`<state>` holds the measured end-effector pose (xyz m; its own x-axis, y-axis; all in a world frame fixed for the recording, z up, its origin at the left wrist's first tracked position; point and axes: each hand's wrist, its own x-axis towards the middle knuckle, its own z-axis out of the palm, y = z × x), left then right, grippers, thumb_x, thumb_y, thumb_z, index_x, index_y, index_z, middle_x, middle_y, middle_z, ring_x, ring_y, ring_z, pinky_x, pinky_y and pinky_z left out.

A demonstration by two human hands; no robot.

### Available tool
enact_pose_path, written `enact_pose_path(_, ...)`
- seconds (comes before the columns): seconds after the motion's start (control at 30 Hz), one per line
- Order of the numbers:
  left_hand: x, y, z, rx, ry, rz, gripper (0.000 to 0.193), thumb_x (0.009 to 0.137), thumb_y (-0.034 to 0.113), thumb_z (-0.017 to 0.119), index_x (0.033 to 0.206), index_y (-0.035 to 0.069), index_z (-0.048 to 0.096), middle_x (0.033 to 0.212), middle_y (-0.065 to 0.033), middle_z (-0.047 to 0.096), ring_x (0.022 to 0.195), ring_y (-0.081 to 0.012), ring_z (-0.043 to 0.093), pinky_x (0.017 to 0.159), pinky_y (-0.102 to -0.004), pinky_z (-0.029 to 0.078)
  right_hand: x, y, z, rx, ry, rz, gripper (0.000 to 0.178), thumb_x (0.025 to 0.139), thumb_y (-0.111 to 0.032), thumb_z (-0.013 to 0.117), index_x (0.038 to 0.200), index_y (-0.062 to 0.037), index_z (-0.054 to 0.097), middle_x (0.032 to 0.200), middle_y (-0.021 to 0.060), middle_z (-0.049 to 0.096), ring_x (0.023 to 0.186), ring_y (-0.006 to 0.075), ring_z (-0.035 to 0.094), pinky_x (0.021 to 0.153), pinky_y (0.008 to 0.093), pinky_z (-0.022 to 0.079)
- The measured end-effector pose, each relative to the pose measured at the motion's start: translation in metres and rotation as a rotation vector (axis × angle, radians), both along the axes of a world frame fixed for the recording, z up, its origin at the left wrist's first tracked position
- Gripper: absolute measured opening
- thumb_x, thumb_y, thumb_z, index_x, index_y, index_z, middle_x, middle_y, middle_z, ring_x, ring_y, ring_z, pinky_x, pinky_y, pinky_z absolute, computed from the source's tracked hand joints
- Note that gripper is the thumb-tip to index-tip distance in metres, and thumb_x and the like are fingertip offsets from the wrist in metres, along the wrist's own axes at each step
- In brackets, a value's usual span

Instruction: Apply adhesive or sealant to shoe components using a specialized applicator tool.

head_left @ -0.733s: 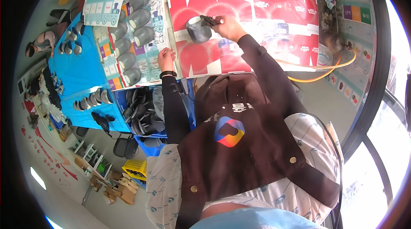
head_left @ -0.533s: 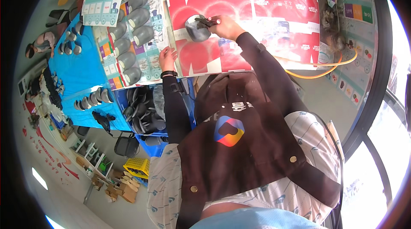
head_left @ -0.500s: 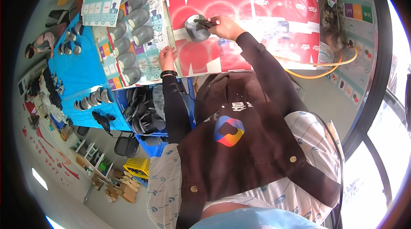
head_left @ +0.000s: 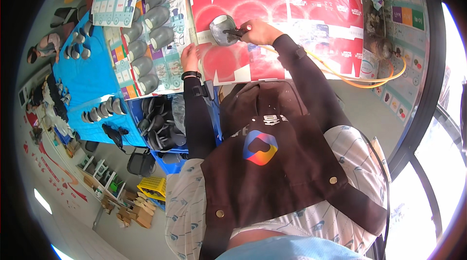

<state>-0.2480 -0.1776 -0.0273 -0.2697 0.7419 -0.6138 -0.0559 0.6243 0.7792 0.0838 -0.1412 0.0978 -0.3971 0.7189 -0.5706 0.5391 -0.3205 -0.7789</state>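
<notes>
My right hand (head_left: 260, 33) is closed round a small black spray gun (head_left: 237, 33), its front end over a grey rounded shell (head_left: 222, 30). Whether the gun touches the shell I cannot tell. Underneath lies a white board with red printed box shapes (head_left: 221, 59), marked by pale rings. An orange hose (head_left: 335, 68) runs up to my right hand. My left hand (head_left: 190, 57) holds nothing, its fingers loosely apart at the board's left edge. Several similar grey shells (head_left: 161, 37) stand in rows left of it on printed sheets.
On the left, a blue-covered table (head_left: 90, 77) carries more shells. Below the work table, a blue crate (head_left: 168, 155) sits beside a heap of dark shells (head_left: 158, 124). A yellow crate (head_left: 152, 188) is on the floor. A person (head_left: 47, 46) is at the far left.
My right hand has moved slightly right and down with the spray gun. The orange hose has swung up toward that hand. My left hand stays near the board's left edge.
</notes>
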Motion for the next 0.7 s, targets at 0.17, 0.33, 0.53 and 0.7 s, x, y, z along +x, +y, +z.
enact_pose_path(0.17, 0.011, 0.017, -0.006, 0.023, 0.061, -0.071, 0.029, 0.097, 0.022, 0.062, 0.119, 0.002, 0.061, 0.106, -0.0118, 0.070, 0.090, -0.0198, 0.068, 0.076, -0.0289, 0.052, -0.001, -0.005, -0.018, 0.214, -0.032, -0.229, 0.033, 0.077, -0.023, 0.063, 0.105, -0.0072, 0.074, 0.097, 0.0204, 0.071, 0.092, 0.0380, 0.067, 0.083, 0.0427, 0.052)
enact_pose_path(0.33, 0.033, 0.031, 0.001, 0.030, -0.022, -0.097, 0.025, 0.097, 0.017, 0.062, 0.109, -0.005, 0.063, 0.096, -0.0142, 0.071, 0.083, -0.0179, 0.068, 0.074, -0.0316, 0.056, -0.006, -0.004, -0.003, 0.164, -0.038, -0.071, 0.032, 0.079, -0.025, 0.062, 0.102, -0.0046, 0.073, 0.093, 0.0230, 0.069, 0.091, 0.0390, 0.066, 0.083, 0.0431, 0.052)
enact_pose_path(0.53, 0.040, 0.040, -0.008, -0.004, 0.009, -0.138, 0.026, 0.096, 0.017, 0.063, 0.107, -0.006, 0.064, 0.094, -0.0127, 0.070, 0.072, -0.0182, 0.066, 0.068, -0.0333, 0.058, -0.005, -0.011, 0.002, 0.221, -0.022, -0.145, 0.033, 0.081, -0.026, 0.061, 0.103, -0.0026, 0.071, 0.097, 0.0220, 0.069, 0.090, 0.0383, 0.066, 0.081, 0.0423, 0.051)
enact_pose_path(0.7, 0.035, 0.041, -0.012, -0.052, 0.045, -0.223, 0.026, 0.095, 0.018, 0.065, 0.109, -0.004, 0.064, 0.094, -0.0093, 0.069, 0.077, -0.0160, 0.064, 0.068, -0.0315, 0.058, -0.008, -0.015, 0.007, 0.116, 0.093, -0.074, 0.032, 0.082, -0.024, 0.060, 0.105, -0.0055, 0.071, 0.098, 0.0216, 0.069, 0.090, 0.0384, 0.066, 0.082, 0.0431, 0.052)
